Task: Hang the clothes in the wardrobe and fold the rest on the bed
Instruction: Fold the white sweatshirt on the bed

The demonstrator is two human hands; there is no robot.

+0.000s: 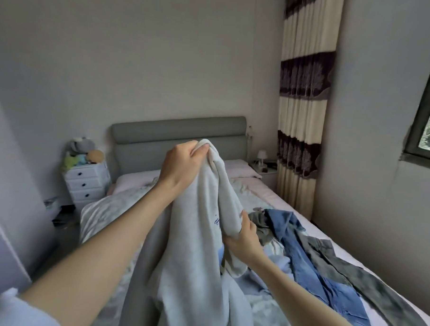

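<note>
Head view: a soft grey sweatshirt (188, 235) is held up over the bed (293, 210).
Left hand (181, 166) is pinched on its top edge, right hand (245, 235) closed round a sleeve; limp, light cloth is judged best gripped at the shoulders.

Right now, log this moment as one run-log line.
left hand: grips top of light grey sweatshirt, raised | right hand: holds its sleeve | blue jeans: unfolded on bed

blue stitched lettering on the grey sweatshirt (193, 236), folded over, too creased to read

A pale grey sweatshirt (193, 248) with blue lettering, blue jeans (310, 260) at right, a grey headboard (178, 131), and cream curtains (305, 93) banded dark purple.
</note>
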